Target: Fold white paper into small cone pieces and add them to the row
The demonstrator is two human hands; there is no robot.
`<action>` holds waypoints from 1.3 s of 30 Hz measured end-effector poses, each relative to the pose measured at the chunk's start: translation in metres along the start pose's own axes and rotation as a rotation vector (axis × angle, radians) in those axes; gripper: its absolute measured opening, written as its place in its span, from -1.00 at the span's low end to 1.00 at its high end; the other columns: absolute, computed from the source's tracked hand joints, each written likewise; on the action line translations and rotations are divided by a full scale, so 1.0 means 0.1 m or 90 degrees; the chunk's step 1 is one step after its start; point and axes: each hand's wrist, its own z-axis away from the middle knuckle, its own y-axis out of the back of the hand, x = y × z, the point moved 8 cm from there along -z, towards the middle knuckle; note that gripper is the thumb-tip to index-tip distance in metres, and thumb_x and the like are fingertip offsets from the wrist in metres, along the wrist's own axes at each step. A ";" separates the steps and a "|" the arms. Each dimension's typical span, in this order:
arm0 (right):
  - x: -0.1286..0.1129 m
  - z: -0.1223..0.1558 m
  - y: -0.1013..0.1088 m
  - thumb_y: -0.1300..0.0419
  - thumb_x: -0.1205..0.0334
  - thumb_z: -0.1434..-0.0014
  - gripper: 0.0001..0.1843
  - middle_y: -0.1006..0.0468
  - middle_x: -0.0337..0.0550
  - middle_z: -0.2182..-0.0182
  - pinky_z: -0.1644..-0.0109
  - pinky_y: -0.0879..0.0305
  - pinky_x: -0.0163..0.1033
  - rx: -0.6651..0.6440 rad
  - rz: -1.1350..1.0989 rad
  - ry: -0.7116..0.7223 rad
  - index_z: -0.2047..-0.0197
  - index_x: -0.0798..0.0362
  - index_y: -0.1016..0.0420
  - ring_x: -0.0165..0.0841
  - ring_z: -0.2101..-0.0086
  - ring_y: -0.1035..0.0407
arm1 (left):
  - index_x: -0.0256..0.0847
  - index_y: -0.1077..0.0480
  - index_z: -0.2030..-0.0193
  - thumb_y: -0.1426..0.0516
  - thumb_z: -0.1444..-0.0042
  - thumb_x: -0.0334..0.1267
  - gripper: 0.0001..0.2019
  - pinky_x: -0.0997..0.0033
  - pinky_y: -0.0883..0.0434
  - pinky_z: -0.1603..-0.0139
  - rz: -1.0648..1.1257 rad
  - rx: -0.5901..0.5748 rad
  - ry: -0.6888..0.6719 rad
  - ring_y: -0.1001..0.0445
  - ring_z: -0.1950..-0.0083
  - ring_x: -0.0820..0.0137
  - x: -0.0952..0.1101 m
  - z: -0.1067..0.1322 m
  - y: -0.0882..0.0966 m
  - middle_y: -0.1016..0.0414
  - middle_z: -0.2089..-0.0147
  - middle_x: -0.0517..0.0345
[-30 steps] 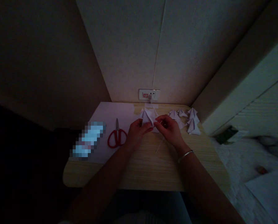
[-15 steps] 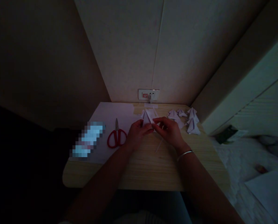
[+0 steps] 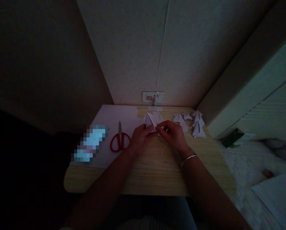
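- The left hand [image 3: 140, 138] curls its fingers around the lower left edge of a folded white paper piece [image 3: 150, 120], thumb and fingertips pinching it.
- The right hand [image 3: 173, 134] meets it from the other side, fingers bent and pinched on the paper's lower right corner; a bracelet [image 3: 189, 158] sits on that wrist.
- The paper piece stands pointed upward over the far middle of the wooden table [image 3: 152, 172], between both hands.
- Red-handled scissors [image 3: 119, 140] lie on a white sheet [image 3: 114, 121], just left of the left hand.
- A cluster of finished folded papers [image 3: 193, 124] rests near the table's far right corner.
- A thin white strip [image 3: 163, 149] lies on the wood below the right hand.
- A wall socket [image 3: 153, 96] sits behind the table.
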 end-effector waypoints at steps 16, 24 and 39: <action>0.26 -0.01 -0.13 -0.29 0.17 0.09 -0.71 -0.40 -0.32 0.52 0.52 -0.17 -0.39 -0.022 -0.377 -0.248 0.27 0.05 -0.40 -0.50 0.54 -0.25 | -0.27 -0.40 0.28 -0.33 0.24 -0.30 -0.67 0.39 -0.36 0.15 -0.092 -0.008 -0.046 -0.47 0.31 0.45 -0.01 -0.01 0.00 -0.53 0.32 0.16; 0.28 0.03 -0.22 -0.32 0.08 0.14 -0.71 -0.36 -0.36 0.60 0.58 -0.05 -0.40 -0.064 -0.457 -0.338 0.43 0.07 -0.39 -0.54 0.61 -0.17 | -0.26 -0.42 0.32 -0.31 0.22 -0.28 -0.73 0.51 -0.31 0.37 -0.203 0.006 -0.060 -0.41 0.44 0.51 0.01 -0.03 0.02 -0.48 0.44 0.23; 0.31 0.06 -0.29 -0.32 0.15 0.12 -0.77 -0.39 -0.36 0.59 0.55 -0.16 -0.40 -0.094 -0.490 -0.322 0.42 0.07 -0.40 -0.52 0.59 -0.22 | -0.27 -0.39 0.34 -0.26 0.16 -0.22 -0.76 0.51 -0.31 0.41 -0.226 0.066 -0.096 -0.40 0.48 0.51 0.04 -0.03 0.09 -0.47 0.45 0.22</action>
